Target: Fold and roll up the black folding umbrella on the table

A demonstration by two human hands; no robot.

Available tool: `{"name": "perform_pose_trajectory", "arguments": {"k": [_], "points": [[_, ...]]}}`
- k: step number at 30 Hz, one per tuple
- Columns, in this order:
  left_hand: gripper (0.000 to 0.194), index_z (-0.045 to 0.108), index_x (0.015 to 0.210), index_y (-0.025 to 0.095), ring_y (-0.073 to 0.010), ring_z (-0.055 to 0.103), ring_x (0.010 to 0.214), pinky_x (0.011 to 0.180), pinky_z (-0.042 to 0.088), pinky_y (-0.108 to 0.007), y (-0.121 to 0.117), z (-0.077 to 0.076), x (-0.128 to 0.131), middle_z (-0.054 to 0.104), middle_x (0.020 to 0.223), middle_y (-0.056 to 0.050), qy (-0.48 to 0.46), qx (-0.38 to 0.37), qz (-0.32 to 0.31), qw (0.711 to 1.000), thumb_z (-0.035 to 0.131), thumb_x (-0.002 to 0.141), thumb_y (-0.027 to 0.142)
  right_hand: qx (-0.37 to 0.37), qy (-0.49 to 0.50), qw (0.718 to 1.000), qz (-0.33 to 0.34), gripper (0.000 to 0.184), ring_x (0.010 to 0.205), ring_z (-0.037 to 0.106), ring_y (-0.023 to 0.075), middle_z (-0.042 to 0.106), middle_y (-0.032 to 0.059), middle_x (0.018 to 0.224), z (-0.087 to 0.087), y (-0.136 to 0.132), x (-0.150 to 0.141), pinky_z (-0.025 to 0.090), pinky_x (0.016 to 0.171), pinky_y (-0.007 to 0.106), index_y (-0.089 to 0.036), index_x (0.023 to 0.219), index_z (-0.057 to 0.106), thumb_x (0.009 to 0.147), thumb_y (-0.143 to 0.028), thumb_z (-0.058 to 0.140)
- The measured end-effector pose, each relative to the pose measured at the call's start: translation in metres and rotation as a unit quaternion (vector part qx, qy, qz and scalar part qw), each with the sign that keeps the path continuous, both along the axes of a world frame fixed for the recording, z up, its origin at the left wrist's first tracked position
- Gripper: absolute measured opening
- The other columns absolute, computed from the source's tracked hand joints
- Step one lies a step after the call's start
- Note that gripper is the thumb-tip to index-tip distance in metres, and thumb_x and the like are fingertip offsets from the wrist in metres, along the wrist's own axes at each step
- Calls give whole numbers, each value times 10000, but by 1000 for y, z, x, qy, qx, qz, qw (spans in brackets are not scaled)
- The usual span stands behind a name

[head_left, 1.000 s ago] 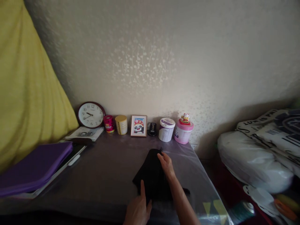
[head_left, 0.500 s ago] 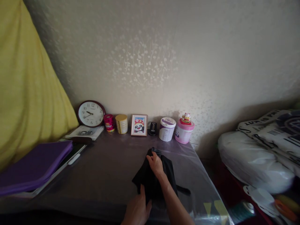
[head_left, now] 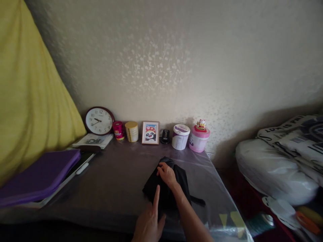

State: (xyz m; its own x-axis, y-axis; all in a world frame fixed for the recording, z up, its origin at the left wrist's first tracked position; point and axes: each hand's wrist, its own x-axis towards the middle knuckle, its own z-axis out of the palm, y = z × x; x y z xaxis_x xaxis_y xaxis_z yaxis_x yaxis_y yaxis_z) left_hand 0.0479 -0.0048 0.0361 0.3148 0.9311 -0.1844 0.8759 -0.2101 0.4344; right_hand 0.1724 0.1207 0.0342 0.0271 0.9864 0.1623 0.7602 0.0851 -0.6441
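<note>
A black folding umbrella (head_left: 180,178), loosely closed with its fabric bunched, lies on the table in front of me. Its narrow strap (head_left: 198,200) sticks out to the right. My right hand (head_left: 167,174) rests on the upper part, fingers curled into the dark cloth; the fingertips are partly hidden. Lower down and nearer to me, my left hand (head_left: 148,220) is at the lower left side of the fabric, index finger stretched out and thumb apart. Whether that finger presses on the cloth I cannot tell.
Along the wall stand a clock (head_left: 99,121), a red can (head_left: 118,130), a yellow-lidded can (head_left: 132,131), a framed panda picture (head_left: 150,132), a white tub (head_left: 180,137) and a pink tub (head_left: 199,139). A purple folder (head_left: 42,174) lies left; plastic-wrapped bedding (head_left: 272,168) sits right.
My left index finger has straightened and moved up over the black fabric. My right hand has shifted slightly, its fingers now more curled. The umbrella stays in nearly the same place.
</note>
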Motion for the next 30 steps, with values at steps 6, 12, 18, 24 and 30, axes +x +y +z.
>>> {"name": "perform_pose_trajectory", "arguments": {"k": [6, 12, 18, 24, 30], "points": [[702, 24, 1387, 271, -219, 615, 826, 702, 434, -308, 7, -6, 10, 604, 995, -91, 56, -11, -24, 998, 426, 812, 233, 27, 0, 999, 35, 248, 685, 607, 120, 670, -28, 677, 0, -4, -1, 387, 616, 204, -199, 1011, 564, 800, -206, 434], [627, -9, 1391, 178, -177, 609, 845, 699, 408, -250, 7, -11, 5, 607, 1034, -108, 19, -21, -7, 1000, 326, 862, 201, 73, 38, 993, 80, 245, 718, 601, 130, 670, -9, 733, 0, -17, 1, 429, 669, 231, -199, 1006, 575, 819, -181, 418], [622, 21, 1391, 117, -176, 610, 834, 687, 393, -234, 7, -13, 6, 623, 1011, -122, 16, -20, 8, 1000, 337, 863, 212, 211, -20, 963, 166, 225, 986, 542, 165, 653, 48, 925, -14, -47, 8, 401, 884, 331, -203, 945, 616, 853, -167, 414], [616, -11, 1383, 81, -182, 607, 860, 699, 397, -243, 9, -20, 9, 613, 1040, -146, 21, -25, 21, 999, 307, 872, 211, 211, -99, 964, 129, 256, 1139, 462, 203, 610, 75, 1103, -25, -14, 31, 299, 988, 438, -197, 1021, 612, 863, -211, 411], [605, 6, 1386, 87, -194, 597, 890, 722, 410, -272, 10, -24, 9, 581, 1107, -155, 15, -37, 32, 999, 294, 876, 244, 160, -164, 973, 41, 271, 1162, 446, 189, 581, 57, 1170, -22, 39, 49, 301, 984, 402, -211, 1067, 592, 859, -202, 417]]}}
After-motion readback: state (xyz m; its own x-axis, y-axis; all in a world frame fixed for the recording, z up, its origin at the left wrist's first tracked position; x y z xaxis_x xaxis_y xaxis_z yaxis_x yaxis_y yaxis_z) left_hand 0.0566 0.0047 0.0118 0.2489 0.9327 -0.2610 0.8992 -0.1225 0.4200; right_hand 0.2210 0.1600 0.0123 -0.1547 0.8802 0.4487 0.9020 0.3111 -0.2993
